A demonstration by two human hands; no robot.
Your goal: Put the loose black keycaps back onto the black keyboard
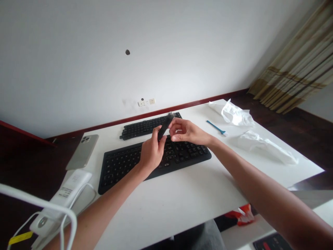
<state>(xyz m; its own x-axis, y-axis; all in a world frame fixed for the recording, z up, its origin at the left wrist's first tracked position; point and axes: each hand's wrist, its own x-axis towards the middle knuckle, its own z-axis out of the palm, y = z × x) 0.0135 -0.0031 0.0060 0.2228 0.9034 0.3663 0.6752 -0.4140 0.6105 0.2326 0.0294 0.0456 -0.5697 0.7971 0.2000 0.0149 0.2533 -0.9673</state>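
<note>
My left hand [152,151] is closed around the lower end of a slim black brush-like tool [164,127], held tilted above the near black keyboard [122,165]. My right hand [186,131] pinches at the tool's upper end with its fingertips. A second, smaller black keyboard [142,126] lies behind, nearer the wall. Both hands hover over the middle of the white table [182,194].
A phone [82,151] lies face down at the table's left corner. A white power bank with white cables [62,199] sits at the near left. A small blue brush [215,127] and crumpled clear plastic bags [236,114] lie at the right. Curtains hang at far right.
</note>
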